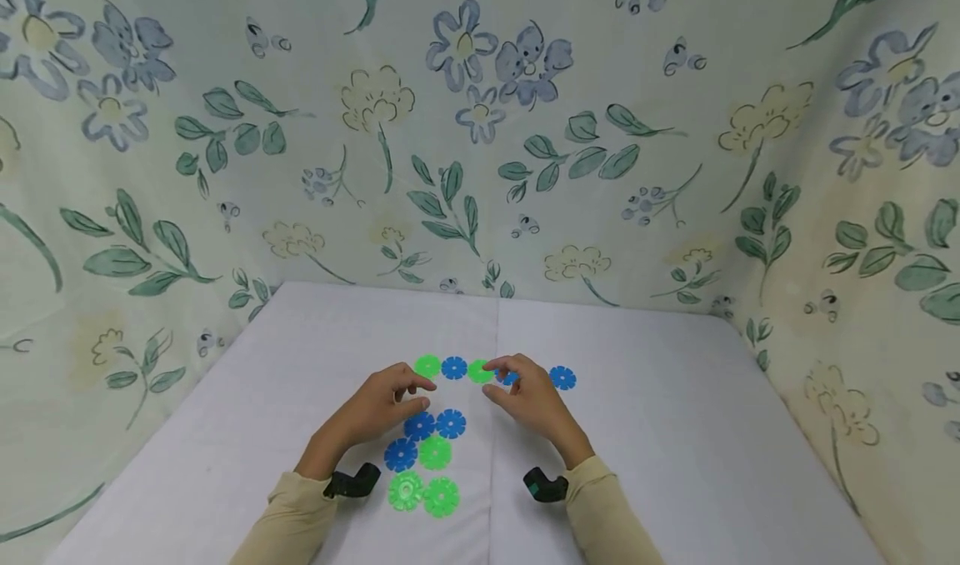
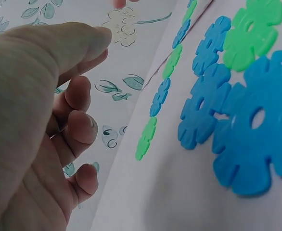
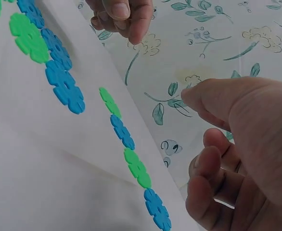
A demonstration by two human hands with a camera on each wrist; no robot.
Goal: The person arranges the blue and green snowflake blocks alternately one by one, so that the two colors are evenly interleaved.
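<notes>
Notched flower-shaped plastic discs, blue and green, lie on the white cloth. Toward the back runs an alternating row, with a green disc [image 1: 427,367], a blue disc [image 1: 453,367] and, at its right, another blue disc [image 1: 562,377]. My right hand [image 1: 531,398] hovers near this row and hides part of it in the head view. My left hand [image 1: 386,402] hovers left of a loose group containing a blue disc [image 2: 198,103] and a green disc [image 1: 435,453]. Both hands have loosely bent fingers, and nothing shows between thumb and fingertips in the wrist views.
A white cloth [image 1: 660,432] with a crease down its middle covers the table. Flower-printed fabric [image 1: 465,190] rises behind it and at both sides. A dark wrist camera [image 1: 354,481] sits at the left cuff, and another wrist camera [image 1: 545,486] at the right.
</notes>
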